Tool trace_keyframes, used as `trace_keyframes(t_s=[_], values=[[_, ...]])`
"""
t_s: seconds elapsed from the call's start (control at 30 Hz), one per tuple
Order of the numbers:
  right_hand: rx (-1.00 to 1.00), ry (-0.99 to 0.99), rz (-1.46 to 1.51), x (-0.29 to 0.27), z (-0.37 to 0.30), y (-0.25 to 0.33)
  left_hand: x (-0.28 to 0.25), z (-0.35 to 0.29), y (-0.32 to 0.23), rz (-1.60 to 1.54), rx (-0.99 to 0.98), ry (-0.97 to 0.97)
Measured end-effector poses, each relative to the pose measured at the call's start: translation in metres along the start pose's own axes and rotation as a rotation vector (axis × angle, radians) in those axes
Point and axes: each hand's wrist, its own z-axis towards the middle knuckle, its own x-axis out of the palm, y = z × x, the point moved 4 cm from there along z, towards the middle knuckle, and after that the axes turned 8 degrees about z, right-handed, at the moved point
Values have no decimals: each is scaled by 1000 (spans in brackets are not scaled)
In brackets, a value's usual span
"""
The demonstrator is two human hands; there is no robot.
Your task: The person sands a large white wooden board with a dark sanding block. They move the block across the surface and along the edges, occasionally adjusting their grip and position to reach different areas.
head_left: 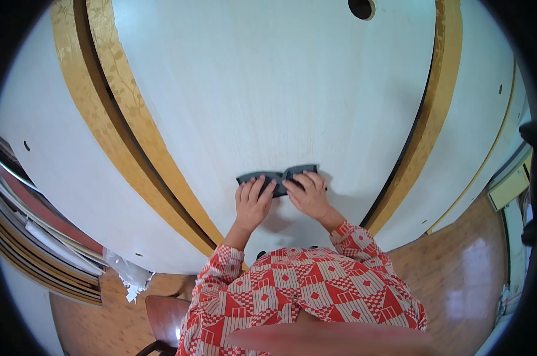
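Observation:
On the pale table top [268, 107] close to my body lies a dark grey, flat, folded thing [301, 168], wider than it is deep. I cannot make out what kind it is; its far edge dips near the middle. My left hand [253, 204] grips its left half, the fingers bent over it. Over the right half my right hand [310, 199] does the same, with its fingertips near the dip. Both hands cover much of the thing's near side. Patterned red and white sleeves reach to the wrists.
Yellow patterned strips [144, 130] border dark gaps in the table top on the left and right. A round hole [361, 8] is cut at the far side. A brown chair [169, 320] stands at lower left, beside crumpled clear plastic [129, 274]. Panels lean farther left.

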Motion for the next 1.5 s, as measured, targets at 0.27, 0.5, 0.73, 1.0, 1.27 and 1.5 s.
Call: trace_keyframes(t_s=[0.27,0.5,0.73,1.0,1.27,1.5], values=[[-46,-52,0,-13,63,1,-15,50,24,-24,-91,-18],[-41,-162,-7,-46,183,-12,-53,174,64,21,-148,-119],[-51,-20,-44,-19,134,1,-39,118,59,-35,-127,-166],[-142,122,12,20,1,27,-14,-13,27,-131,-84,-48],[-144,24,-70,-4,108,7,-29,84,65,-57,-63,-203],[-140,-172,-44,-45,218,-12,-62,201,94,-29,-73,-327]])
